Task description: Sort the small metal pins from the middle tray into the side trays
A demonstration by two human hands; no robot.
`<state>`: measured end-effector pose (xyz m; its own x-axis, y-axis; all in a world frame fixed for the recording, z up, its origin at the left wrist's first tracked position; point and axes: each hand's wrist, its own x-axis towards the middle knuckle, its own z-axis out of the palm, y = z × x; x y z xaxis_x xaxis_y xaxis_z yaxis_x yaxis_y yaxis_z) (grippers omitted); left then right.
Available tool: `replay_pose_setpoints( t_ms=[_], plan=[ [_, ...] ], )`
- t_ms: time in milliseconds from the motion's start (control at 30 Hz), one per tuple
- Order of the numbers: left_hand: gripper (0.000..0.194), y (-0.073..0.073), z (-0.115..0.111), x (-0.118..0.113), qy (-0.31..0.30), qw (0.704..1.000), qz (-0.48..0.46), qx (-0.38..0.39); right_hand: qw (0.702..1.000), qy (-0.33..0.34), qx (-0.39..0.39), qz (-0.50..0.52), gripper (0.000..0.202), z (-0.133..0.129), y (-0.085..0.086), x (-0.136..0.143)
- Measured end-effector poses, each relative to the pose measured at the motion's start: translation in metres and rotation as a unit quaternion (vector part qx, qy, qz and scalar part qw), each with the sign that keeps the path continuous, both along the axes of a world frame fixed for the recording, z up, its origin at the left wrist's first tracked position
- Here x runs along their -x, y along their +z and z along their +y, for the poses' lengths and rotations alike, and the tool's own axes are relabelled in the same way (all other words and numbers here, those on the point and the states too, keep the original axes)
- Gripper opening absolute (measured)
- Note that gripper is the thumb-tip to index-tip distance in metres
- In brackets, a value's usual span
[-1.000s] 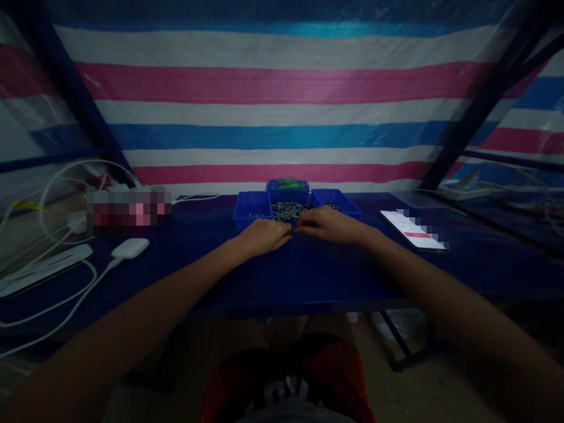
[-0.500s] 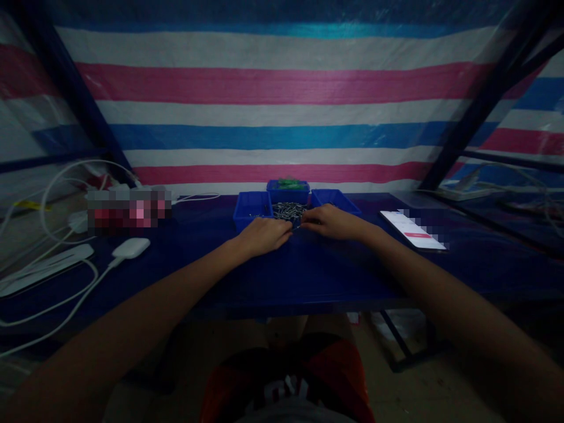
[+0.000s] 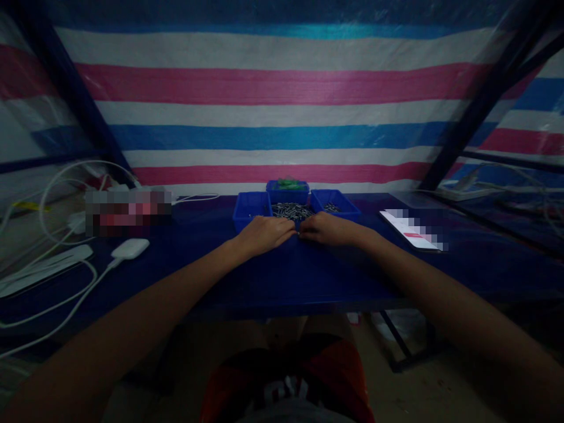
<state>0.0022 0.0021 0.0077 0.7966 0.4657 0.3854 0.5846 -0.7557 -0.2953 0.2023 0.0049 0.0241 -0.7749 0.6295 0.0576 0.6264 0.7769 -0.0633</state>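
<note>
Fingertips of my left hand (image 3: 265, 235) and my right hand (image 3: 325, 229) nearly meet at the front of a heap of small metal pieces (image 3: 291, 210). Both hands are closed, pinching something too small to make out between them. Left of the heap is a blue bin (image 3: 247, 222), partly behind my left hand. On the right a second blue bin (image 3: 348, 202) holds some small metal pieces (image 3: 331, 207). Behind the heap, a third blue bin (image 3: 275, 192) contains green items (image 3: 288, 184).
On the blue table (image 3: 282, 276), a lit phone (image 3: 408, 229) lies to the right. White cables, a white charger (image 3: 131, 248) and a white strip (image 3: 48, 269) are on the left. A striped sheet (image 3: 282, 88) hangs behind, between blue metal posts.
My right hand has moved slightly down and left, and its fingertips are closer to my left hand's. More of the right bin's metal pieces now shows.
</note>
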Motion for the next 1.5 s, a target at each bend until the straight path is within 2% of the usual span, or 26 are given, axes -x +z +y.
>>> replay_pose_setpoints(
  t_ms=[200,367,667,967,1167,1333,1500],
  plan=[
    [0.025,0.002,-0.001,0.0,0.04,0.999,0.017,0.009,1.0,-0.012,-0.002,0.004,0.017,0.002,0.001,-0.003],
    [0.024,0.003,-0.001,0.0,0.077,0.995,0.043,0.046,0.999,-0.032,-0.021,0.016,0.015,0.0,0.006,-0.004],
    [0.026,0.0,0.0,-0.001,0.075,0.992,0.061,0.084,0.995,0.018,-0.046,0.082,0.02,-0.012,0.015,0.004],
    [0.027,0.002,-0.003,-0.003,0.076,0.992,0.064,0.082,0.996,-0.009,-0.056,0.075,0.018,-0.006,0.011,0.001],
    [0.029,0.003,-0.002,-0.002,0.121,0.991,0.034,0.043,0.996,-0.016,-0.048,0.072,0.018,-0.001,0.01,-0.005],
    [0.029,0.004,-0.003,-0.001,0.108,0.994,0.025,0.016,0.999,-0.023,-0.03,0.038,0.015,0.004,0.006,-0.008],
    [0.031,0.004,-0.006,-0.001,0.061,0.998,0.033,0.002,1.0,-0.004,0.007,0.014,0.013,0.002,0.002,-0.003]
  ],
)
